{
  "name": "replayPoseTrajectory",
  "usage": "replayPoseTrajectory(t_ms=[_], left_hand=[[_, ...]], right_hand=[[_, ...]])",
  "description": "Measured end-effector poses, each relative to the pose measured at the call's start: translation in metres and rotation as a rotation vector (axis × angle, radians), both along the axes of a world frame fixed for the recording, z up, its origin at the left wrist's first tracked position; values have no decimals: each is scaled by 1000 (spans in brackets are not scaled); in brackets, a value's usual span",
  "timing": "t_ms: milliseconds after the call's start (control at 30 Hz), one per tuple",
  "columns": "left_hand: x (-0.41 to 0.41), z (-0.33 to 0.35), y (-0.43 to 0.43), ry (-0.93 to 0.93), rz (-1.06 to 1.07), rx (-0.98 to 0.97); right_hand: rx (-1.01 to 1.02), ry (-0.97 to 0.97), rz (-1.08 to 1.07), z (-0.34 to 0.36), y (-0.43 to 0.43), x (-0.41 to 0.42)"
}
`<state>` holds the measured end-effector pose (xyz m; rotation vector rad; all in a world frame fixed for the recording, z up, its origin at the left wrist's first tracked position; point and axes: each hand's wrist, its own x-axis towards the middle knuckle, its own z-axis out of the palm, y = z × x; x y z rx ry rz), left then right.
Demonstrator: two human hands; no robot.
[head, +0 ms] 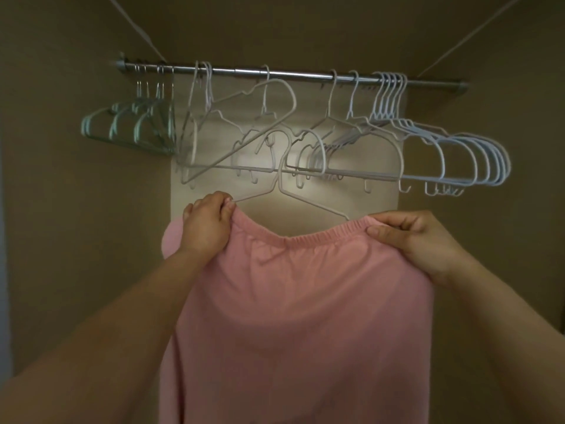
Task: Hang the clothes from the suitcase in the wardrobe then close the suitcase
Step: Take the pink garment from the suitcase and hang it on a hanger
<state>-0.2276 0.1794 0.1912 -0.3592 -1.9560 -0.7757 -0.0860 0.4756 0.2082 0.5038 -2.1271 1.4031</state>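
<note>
A pink garment with an elastic waistband hangs in front of me, stretched over a white hanger whose hook rises at the middle. My left hand pinches the waistband and the hanger's left arm together. My right hand grips the waistband at the hanger's right end. Both are below the metal wardrobe rod. The suitcase is out of view.
Several empty white hangers crowd the rod's middle and right, some tilted and tangled. Several pale green hangers hang at the left end. The wardrobe's back wall and side walls close in around.
</note>
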Motion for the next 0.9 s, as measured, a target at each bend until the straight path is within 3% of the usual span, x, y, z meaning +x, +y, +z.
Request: replayPoseTrajectory(t_ms=[533, 700, 900], left_hand=[[-2, 14, -1, -29, -24, -21], [2, 25, 0, -54, -214, 147], [21, 54, 18, 55, -327, 350]], right_hand=[[-75, 25, 13, 1, 0, -14], [-65, 30, -4, 5, 2, -10], [-43, 18, -28, 6, -1, -3]])
